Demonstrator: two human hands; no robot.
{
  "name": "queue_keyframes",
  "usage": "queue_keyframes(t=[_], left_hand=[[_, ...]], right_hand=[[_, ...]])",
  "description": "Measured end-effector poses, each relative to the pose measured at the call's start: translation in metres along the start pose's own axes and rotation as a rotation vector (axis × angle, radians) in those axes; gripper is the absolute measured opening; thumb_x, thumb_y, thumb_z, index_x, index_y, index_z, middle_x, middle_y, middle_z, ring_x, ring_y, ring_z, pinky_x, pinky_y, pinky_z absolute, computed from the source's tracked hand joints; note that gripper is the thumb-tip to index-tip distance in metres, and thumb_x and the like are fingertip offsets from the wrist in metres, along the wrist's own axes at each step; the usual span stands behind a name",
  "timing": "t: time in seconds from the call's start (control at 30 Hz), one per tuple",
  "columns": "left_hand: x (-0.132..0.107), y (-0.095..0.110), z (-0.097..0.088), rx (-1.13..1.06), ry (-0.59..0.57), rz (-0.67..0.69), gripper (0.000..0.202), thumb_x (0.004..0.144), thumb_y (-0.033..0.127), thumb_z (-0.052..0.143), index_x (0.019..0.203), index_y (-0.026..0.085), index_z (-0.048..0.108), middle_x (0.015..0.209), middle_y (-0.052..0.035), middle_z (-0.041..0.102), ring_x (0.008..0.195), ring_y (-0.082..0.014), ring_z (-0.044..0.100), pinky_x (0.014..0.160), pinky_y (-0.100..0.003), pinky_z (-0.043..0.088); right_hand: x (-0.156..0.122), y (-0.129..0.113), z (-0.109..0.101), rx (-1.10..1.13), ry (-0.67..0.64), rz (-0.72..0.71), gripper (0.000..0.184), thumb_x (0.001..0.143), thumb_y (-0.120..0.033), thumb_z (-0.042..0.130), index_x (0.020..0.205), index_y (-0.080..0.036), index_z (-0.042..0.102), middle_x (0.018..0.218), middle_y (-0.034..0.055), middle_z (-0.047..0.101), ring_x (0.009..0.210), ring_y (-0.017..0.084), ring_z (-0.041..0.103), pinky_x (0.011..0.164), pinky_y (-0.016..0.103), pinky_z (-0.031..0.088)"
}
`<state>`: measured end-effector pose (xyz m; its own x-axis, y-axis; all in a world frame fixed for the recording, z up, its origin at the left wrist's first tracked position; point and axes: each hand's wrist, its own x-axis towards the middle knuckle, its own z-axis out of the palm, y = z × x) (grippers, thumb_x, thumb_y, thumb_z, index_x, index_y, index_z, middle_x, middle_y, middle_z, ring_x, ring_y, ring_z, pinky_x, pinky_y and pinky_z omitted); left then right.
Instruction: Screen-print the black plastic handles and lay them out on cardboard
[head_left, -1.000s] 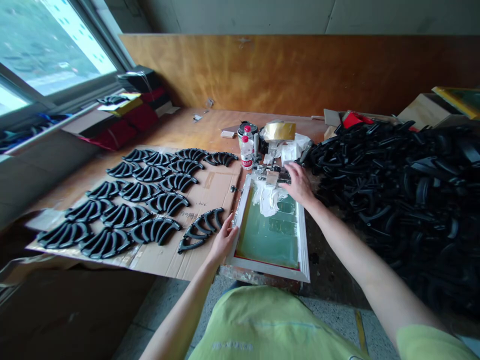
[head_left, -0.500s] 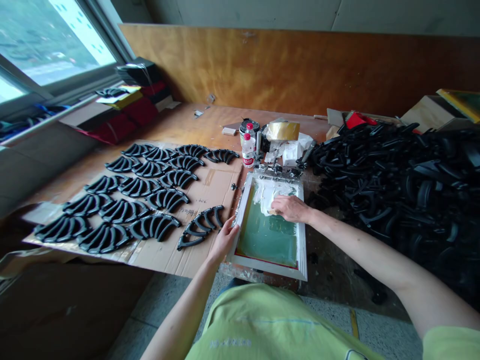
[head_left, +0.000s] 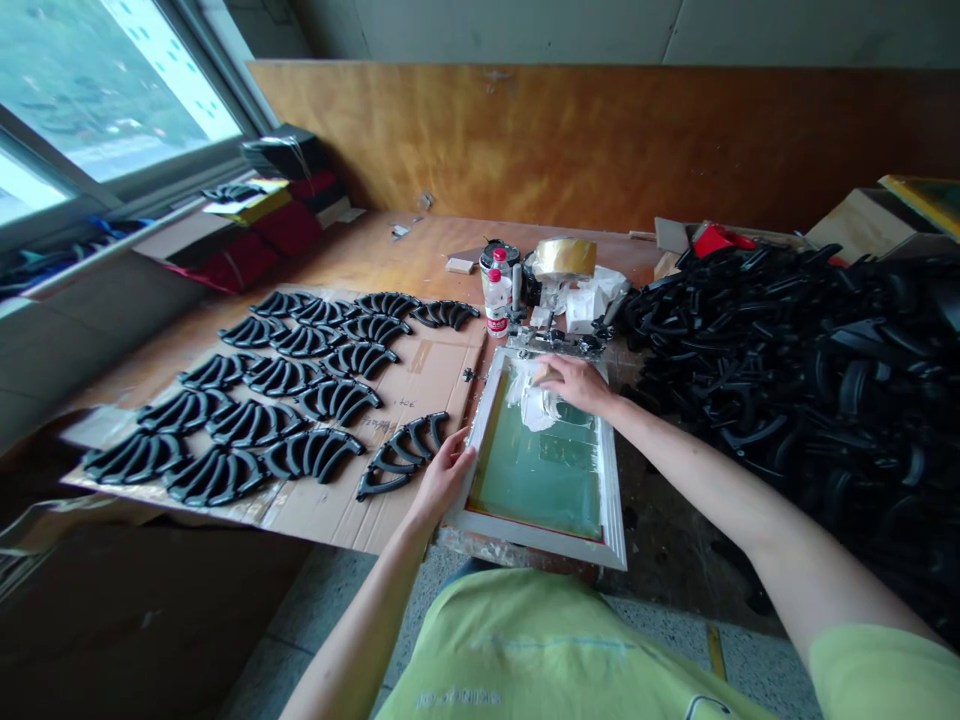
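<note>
Just right of centre in the picture, your right hand (head_left: 583,386) pinches a pale block (head_left: 541,374) between thumb and fingers, at the white paste (head_left: 538,412) near the far end of the framed screen (head_left: 611,490). Your left hand (head_left: 448,470) is loosely half-curled at the screen's left edge; I cannot tell whether it grips. Black curved parts (head_left: 304,457) lie on cardboard (head_left: 427,375), left of centre.

Both hands (head_left: 577,384) are at a framed screen (head_left: 536,485) bearing white paste (head_left: 537,410).
</note>
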<state>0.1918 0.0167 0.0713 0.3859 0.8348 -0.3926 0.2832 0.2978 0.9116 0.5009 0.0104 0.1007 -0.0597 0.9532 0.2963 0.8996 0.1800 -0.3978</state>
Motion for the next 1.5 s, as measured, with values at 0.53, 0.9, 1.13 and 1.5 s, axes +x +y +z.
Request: queue_keyframes(t=[0.53, 0.9, 1.13, 1.5], left_hand=[[0.029, 0.154, 0.025, -0.29, -0.019, 0.438, 0.053, 0.084, 0.06, 0.05, 0.114, 0.017, 0.058, 0.085, -0.0054, 0.069, 0.081, -0.0182, 0.067, 0.068, -0.028, 0.054], [-0.014, 0.029, 0.057, -0.245, -0.232, -0.075, 0.061, 0.083, 0.063, 0.053, 0.118, 0.013, 0.058, 0.094, -0.0109, 0.069, 0.074, -0.0158, 0.065, 0.059, -0.025, 0.049], [-0.038, -0.043, 0.018, -0.576, 0.27, -0.181, 0.063, 0.081, 0.073, 0.043, 0.084, 0.013, 0.063, 0.078, -0.0089, 0.069, 0.059, -0.013, 0.06, 0.049, -0.022, 0.046], [-0.035, -0.129, -0.1, -0.06, 0.592, -0.482, 0.069, 0.093, 0.061, 0.017, 0.071, 0.012, 0.061, 0.063, -0.0124, 0.067, 0.046, -0.0139, 0.059, 0.051, -0.028, 0.051]], right_hand=[[-0.071, 0.07, -0.008, 0.05, 0.143, 0.612, 0.007, 0.084, -0.024, 0.062, 0.088, -0.018, 0.064, 0.081, 0.0068, 0.067, 0.073, 0.018, 0.059, 0.068, 0.028, 0.042], [-0.07, -0.021, 0.023, 0.041, 0.005, 0.067, 0.006, 0.088, -0.019, 0.058, 0.092, -0.019, 0.062, 0.093, 0.0062, 0.062, 0.095, 0.022, 0.055, 0.087, 0.036, 0.044], [-0.043, -0.152, 0.084, 0.061, -0.162, -0.36, 0.017, 0.094, -0.028, 0.052, 0.096, -0.019, 0.066, 0.091, 0.0075, 0.061, 0.094, 0.022, 0.052, 0.084, 0.034, 0.043], [0.056, -0.175, 0.206, -0.034, -0.525, 0.138, 0.042, 0.088, -0.04, 0.059, 0.123, -0.018, 0.058, 0.112, 0.0153, 0.056, 0.106, 0.026, 0.056, 0.091, 0.034, 0.043]])
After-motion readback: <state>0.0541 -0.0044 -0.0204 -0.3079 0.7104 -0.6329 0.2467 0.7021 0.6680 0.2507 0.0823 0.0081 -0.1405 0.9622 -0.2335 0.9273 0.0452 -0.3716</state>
